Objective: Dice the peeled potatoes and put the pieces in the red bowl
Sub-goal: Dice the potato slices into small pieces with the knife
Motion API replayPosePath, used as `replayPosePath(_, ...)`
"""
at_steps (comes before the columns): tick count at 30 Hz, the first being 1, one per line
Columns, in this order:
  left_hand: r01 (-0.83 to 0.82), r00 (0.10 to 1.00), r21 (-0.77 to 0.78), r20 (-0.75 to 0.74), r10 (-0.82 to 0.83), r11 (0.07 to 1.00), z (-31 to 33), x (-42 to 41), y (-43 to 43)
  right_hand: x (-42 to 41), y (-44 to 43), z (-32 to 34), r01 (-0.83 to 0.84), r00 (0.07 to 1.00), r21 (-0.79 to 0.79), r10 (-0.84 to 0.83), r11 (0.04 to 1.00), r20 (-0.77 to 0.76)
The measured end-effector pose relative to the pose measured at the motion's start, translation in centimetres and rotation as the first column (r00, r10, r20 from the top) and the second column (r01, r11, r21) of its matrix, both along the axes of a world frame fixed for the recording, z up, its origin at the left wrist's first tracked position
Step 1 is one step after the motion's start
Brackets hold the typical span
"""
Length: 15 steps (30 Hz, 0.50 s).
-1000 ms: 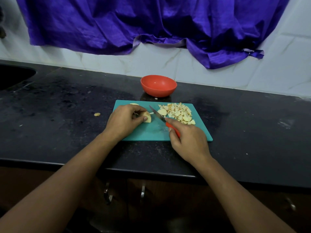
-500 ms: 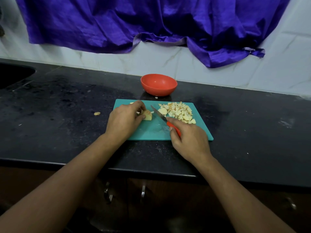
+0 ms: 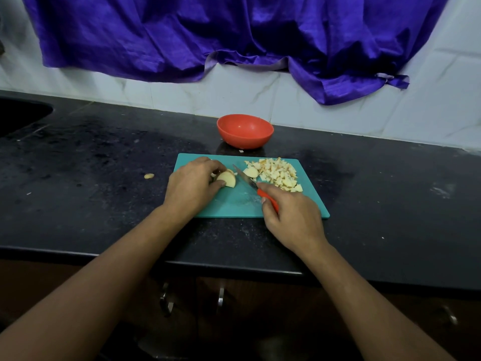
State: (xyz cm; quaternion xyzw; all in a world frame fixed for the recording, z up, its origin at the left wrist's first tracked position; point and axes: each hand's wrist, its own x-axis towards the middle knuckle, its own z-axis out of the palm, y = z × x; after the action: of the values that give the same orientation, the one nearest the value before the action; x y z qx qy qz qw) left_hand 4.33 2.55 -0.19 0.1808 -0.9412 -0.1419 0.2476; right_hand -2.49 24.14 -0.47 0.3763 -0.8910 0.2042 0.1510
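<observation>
A teal cutting board (image 3: 234,204) lies on the black counter. My left hand (image 3: 192,186) holds a pale potato piece (image 3: 227,179) at the board's left half, fingers curled over it. My right hand (image 3: 291,217) grips a knife (image 3: 246,179) by its red handle, the blade pointing up-left between the held piece and a loose slice (image 3: 251,172). A heap of diced potato (image 3: 278,174) sits on the board's right rear part. The red bowl (image 3: 245,131) stands just behind the board; I see nothing inside it.
A small potato scrap (image 3: 149,176) lies on the counter left of the board, another bit (image 3: 241,151) in front of the bowl. A dark sink (image 3: 20,118) is at far left. Purple cloth (image 3: 234,35) hangs on the tiled wall.
My left hand has turned and shifted the potato piece slightly; the knife has stayed near the same spot, its blade resting beside the loose slice.
</observation>
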Motion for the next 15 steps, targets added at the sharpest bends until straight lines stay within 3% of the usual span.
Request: replayPosePath(15,0.013,0.998,0.053,-0.055,-0.01,0.999,-0.16,0.18,-0.2,0.01,-0.04,-0.01,0.007,1.0,0.005,-0.007,1.0,-0.01)
